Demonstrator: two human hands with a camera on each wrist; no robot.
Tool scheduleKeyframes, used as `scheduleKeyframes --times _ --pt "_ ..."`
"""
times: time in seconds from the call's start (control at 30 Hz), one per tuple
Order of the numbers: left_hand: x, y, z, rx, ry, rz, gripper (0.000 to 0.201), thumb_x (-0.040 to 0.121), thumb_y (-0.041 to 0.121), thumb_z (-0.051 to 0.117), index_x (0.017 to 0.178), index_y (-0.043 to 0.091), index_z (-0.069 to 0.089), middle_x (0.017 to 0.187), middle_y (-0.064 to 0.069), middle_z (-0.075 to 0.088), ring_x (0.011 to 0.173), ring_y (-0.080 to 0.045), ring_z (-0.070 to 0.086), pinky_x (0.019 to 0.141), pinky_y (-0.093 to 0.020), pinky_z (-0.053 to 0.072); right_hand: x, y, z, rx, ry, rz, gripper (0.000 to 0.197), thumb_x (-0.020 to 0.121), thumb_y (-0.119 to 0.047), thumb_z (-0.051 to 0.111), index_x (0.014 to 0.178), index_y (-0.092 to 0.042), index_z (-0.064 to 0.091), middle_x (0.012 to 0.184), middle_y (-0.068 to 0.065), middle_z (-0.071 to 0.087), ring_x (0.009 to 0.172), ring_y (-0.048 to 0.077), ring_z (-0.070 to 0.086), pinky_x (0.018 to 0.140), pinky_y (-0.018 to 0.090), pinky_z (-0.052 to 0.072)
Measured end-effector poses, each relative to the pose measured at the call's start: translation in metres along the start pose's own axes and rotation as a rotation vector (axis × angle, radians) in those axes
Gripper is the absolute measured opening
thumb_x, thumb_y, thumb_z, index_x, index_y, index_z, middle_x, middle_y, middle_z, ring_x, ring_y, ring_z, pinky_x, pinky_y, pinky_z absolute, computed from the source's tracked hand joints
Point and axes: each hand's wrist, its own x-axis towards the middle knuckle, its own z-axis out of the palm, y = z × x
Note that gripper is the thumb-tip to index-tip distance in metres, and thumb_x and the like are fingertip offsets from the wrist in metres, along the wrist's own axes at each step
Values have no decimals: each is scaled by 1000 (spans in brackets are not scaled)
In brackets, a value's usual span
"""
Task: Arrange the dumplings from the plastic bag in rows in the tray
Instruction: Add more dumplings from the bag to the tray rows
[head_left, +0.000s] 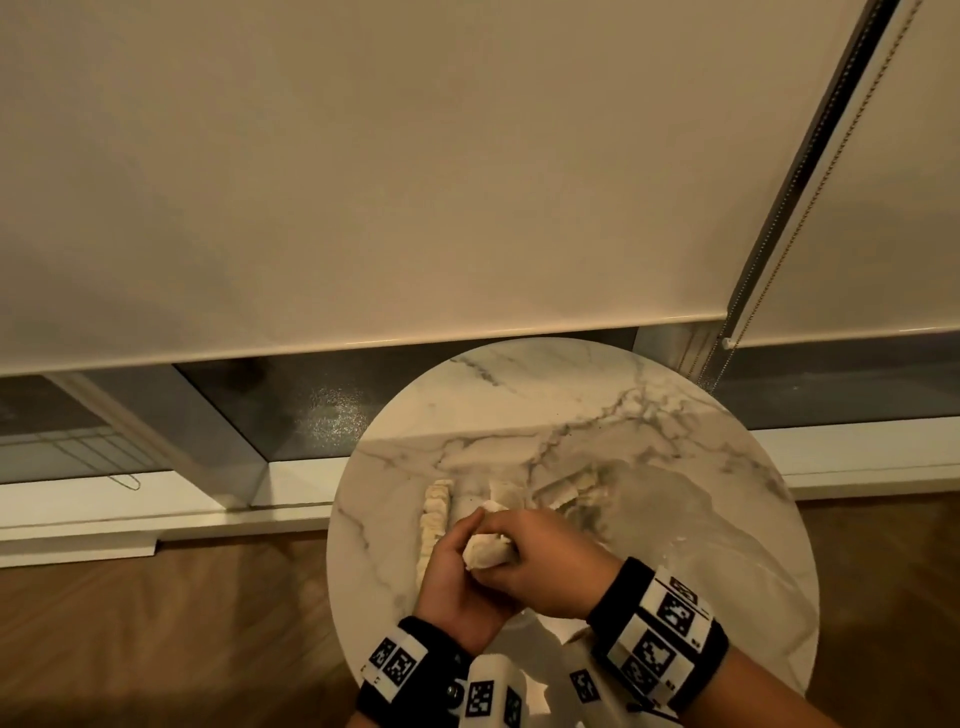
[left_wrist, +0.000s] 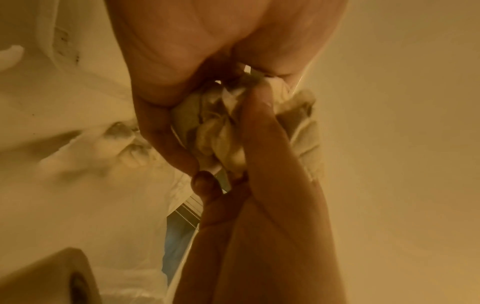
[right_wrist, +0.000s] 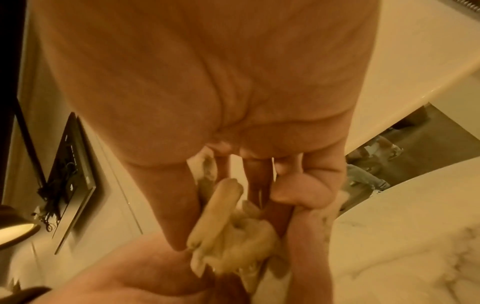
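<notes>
Hands meet over a round marble table (head_left: 597, 415), both closed on one clump of pale dumplings (head_left: 488, 555). The left hand (head_left: 457, 566) cups the clump from below with thumb and fingers curled round it, while the right hand (head_left: 540, 566) grips it from above; the double hold looks meant to pull stuck-together pieces apart before they are laid down. Wrist views show pleated dough (left_wrist: 218, 133) pressed between the fingers (right_wrist: 306, 193). Black wristbands with square black-and-white coded markers (head_left: 670, 613) sit on both wrists; no brand or readable writing appears anywhere. Just beyond the left hand, a row of dumplings (head_left: 434, 514) runs away from it, with more pieces (head_left: 566, 491) past the right hand's knuckles. Clear film, probably the plastic bag (head_left: 701, 499), lies to the right hand's outer side. The tray's edges cannot be made out. Farthest off hangs a cream roller blind (head_left: 363, 182).
</notes>
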Motion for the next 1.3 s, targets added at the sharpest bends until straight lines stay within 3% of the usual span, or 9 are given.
scheduleKeyframes --times 0.2,0.37,0.53,0.63,0.77,0.87,1.1,1.2,1.3 --pt "-1 22 -30 6 5 -57 25 86 29 58 86 9 72 88 -14 68 82 -29 70 68 -35 53 14 -12 23 -61 86 -18 38 82 -44 68 118 -39 56 108 -10 56 98 8 53 74 22 41" --pt "-2 46 -53 -23 40 -71 33 88 33 60 113 12 67 113 -13 66 106 -28 64 82 -38 51 27 -19 33 31 201 -83 28 83 -43 69 108 -36 61 99 -15 57 87 2 54 76 19 47" --pt "-4 65 -68 -81 83 -77 32 90 36 57 106 11 68 97 -12 72 79 -25 70 65 -33 56 40 -27 41 231 254 -66 6 84 -34 74 88 -34 69 79 -15 66 77 6 62 64 13 43" --pt "-5 72 -78 -102 95 -72 30 88 34 59 104 9 67 88 -11 68 70 -25 65 59 -32 55 47 -32 46 493 261 -23 8 82 -26 79 87 -27 73 78 -4 69 75 9 65 65 24 52" --pt "-14 82 -86 -141 95 -58 30 79 31 62 76 4 76 73 -12 65 62 -24 61 62 -30 49 57 -42 46 882 276 -18 9 84 -3 75 92 -2 71 78 10 66 75 18 64 73 29 56" --pt "-17 88 -92 -168 118 -65 32 84 32 61 73 4 73 70 -12 64 56 -23 61 60 -29 48 64 -47 45 1116 247 11 12 84 -3 73 95 -1 68 86 16 63 83 27 63 81 44 56" --pt "-19 96 -104 -216 86 -82 30 89 33 61 100 6 68 80 -13 66 56 -23 63 56 -29 52 73 -60 45 1456 135 86 29 85 1 63 114 -1 61 88 16 64 79 28 66 75 46 58" --pt "-15 99 -120 -200 117 -85 35 86 34 66 114 13 62 92 -12 66 69 -26 64 66 -33 51 77 -59 46 1519 134 131 39 83 4 62 122 -3 58 88 14 61 79 27 64 76 50 58" --pt "-15 101 -134 -198 147 -83 36 81 32 71 110 12 66 97 -13 67 80 -27 63 77 -36 48 81 -55 47 1568 133 174 46 82 8 61 125 -7 59 87 13 61 79 27 65 75 50 59"
